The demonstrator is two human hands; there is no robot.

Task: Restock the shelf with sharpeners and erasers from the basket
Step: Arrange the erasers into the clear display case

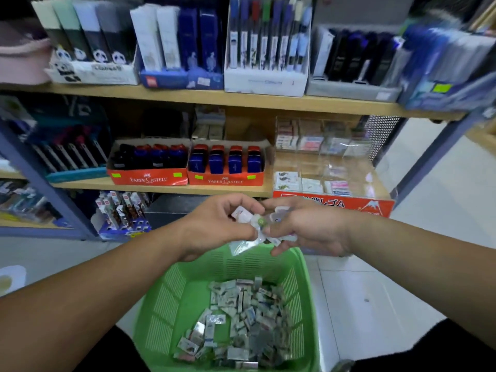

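Plainly restocking is mid-way: erasers (241, 318) heap at the near end of the basket (166, 291). Above its far rim both forearms reach forward and converge, and the left hand (214, 226) and right hand (308, 229) meet with fingers curled, pinching a few wrapped pieces (257, 229) between them. The hands seem to be sorting the clutch, which must next go up to the clear case (322, 162) at the right end of the shelf (161, 187).
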